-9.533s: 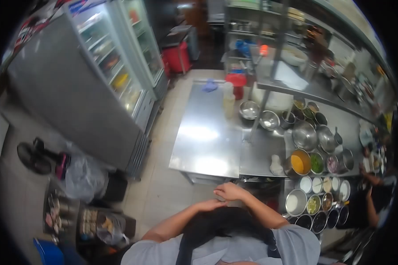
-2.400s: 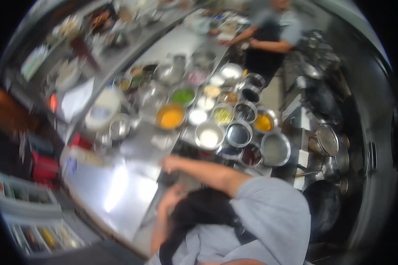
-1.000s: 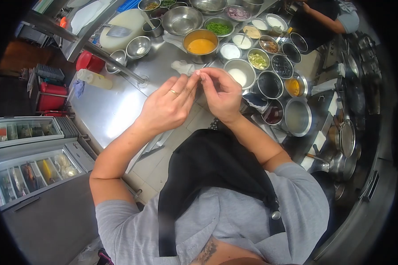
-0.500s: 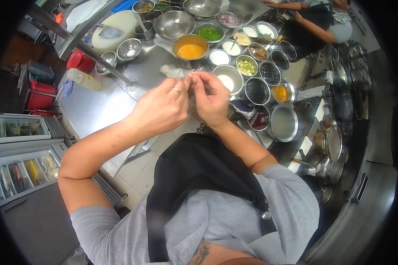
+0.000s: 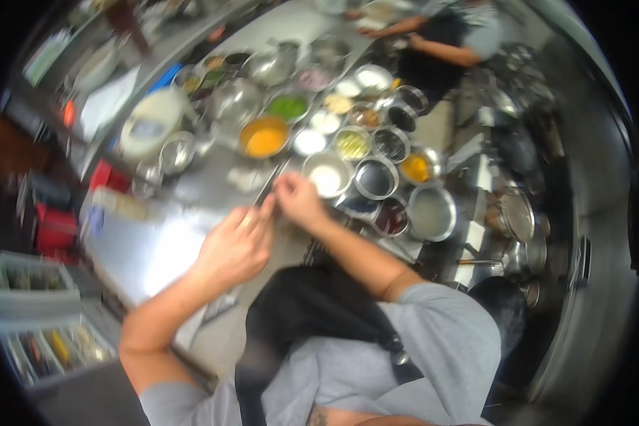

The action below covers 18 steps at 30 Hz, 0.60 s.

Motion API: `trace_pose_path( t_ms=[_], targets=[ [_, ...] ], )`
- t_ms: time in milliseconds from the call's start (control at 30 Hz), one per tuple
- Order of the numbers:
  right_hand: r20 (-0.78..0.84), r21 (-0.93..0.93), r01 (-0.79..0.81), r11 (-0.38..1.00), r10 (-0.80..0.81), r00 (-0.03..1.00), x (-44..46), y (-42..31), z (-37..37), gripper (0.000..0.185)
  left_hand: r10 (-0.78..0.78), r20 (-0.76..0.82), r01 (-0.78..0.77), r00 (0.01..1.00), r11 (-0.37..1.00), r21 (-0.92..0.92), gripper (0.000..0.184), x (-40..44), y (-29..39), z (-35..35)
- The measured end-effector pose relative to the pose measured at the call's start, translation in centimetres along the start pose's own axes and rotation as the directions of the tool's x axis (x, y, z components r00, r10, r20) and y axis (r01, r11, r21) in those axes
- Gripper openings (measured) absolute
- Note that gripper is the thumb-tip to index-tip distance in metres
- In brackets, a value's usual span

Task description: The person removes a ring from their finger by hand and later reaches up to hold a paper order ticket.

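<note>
The left hand has sunk nearer, fingers bent beside the curled right hand, any grip too blurred to tell, with the white-filled pot just right, seemingly grouped by the orange-filled pot on the desk for easy reach.

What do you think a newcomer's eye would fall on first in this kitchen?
Probably the pot of bright orange food, beyond the left hand and right hand, which are close together near the picture's centre. Next might be the steel worktop, gleaming at left, and the yellow-filled bowl farther right.
</note>
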State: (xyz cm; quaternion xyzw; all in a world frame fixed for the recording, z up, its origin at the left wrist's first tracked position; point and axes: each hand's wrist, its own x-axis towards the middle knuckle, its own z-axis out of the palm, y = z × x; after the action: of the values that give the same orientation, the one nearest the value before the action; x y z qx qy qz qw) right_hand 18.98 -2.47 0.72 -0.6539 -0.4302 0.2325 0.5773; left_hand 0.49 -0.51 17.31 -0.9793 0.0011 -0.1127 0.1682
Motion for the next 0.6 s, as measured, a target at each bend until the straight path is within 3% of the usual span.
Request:
trace_pose_path(
  t_ms=[33, 133, 167, 200, 267, 333, 367, 400, 467, 500, 533, 600],
  targets=[
    [-0.074, -0.031, 0.051, 0.998, -0.053, 0.996, -0.7, -0.2, 0.4, 0.026, -0.01, 0.021, 0.01, 1.0, 1.0, 0.004, 0.036, -0.2, 0.1, 0.3],
    [0.256, -0.179, -0.017, 0.984, 0.063, 0.965, -1.4, -0.4, -0.6, 0.034, -0.069, -0.003, 0.067, 0.998, 0.974, -0.216, 0.029, -1.4, 1.1, 3.1],
    [0.343, -0.227, 0.087, 0.97, -0.004, 0.939, -2.0, 1.6, 0.2, 0.031, -0.131, 0.041, 0.137, 0.991, 0.923, -0.36, 0.025, -1.6, 2.1, 3.6],
    [0.436, -0.268, 0.189, 0.945, -0.056, 0.898, -2.6, 4.8, 1.3, 0.029, -0.149, 0.027, 0.144, 0.989, 0.876, -0.46, 0.023, -2.4, 2.9, 5.3],
    [0.696, -0.427, 0.316, 0.847, 0.086, 0.713, -4.5, 11.0, 2.3, 0.018, -0.2, 0.17, 0.262, 0.965, 0.776, -0.574, 0.021, -3.8, 5.2, 8.5],
    [0.792, -0.35, 0.298, 0.888, 0.111, 0.601, -7.3, 18.3, 2.2, 0.017, -0.286, 0.192, 0.328, 0.939, 0.578, -0.747, 0.022, -5.2, 7.5, 12.4],
    [0.871, -0.479, 0.423, 0.769, 0.359, 0.335, -7.5, 18.9, 1.7, 0.046, -0.278, 0.328, 0.425, 0.903, 0.459, -0.78, 0.027, -6.1, 8.3, 14.5],
    [0.891, -0.453, 0.467, 0.76, 0.37, 0.261, -9.7, 28.0, 2.7, 0.043, -0.249, 0.458, 0.52, 0.853, 0.335, -0.786, 0.032, -7.0, 9.2, 16.8],
    [0.815, -0.579, 0.222, 0.784, 0.552, 0.176, -12.3, 30.0, -0.1, 0.031, -0.308, 0.51, 0.515, 0.803, -0.072, -0.854, 0.043, -9.1, 11.5, 20.4],
    [0.814, -0.581, 0.223, 0.783, 0.552, 0.181, -12.7, 30.4, -1.7, 0.031, -0.308, 0.512, 0.541, 0.802, 0.013, -0.841, 0.049, -9.1, 11.6, 20.5],
    [0.804, -0.593, 0.249, 0.766, 0.578, 0.139, -13.2, 30.8, -3.1, 0.032, -0.307, 0.51, 0.54, 0.803, 0.014, -0.841, 0.049, -9.3, 11.7, 20.6],
    [0.776, -0.611, 0.307, 0.73, 0.628, 0.051, -14.2, 32.3, -6.0, 0.035, -0.222, 0.696, 0.633, 0.683, -0.296, -0.715, 0.047, -9.9, 12.3, 21.8]
  ],
)
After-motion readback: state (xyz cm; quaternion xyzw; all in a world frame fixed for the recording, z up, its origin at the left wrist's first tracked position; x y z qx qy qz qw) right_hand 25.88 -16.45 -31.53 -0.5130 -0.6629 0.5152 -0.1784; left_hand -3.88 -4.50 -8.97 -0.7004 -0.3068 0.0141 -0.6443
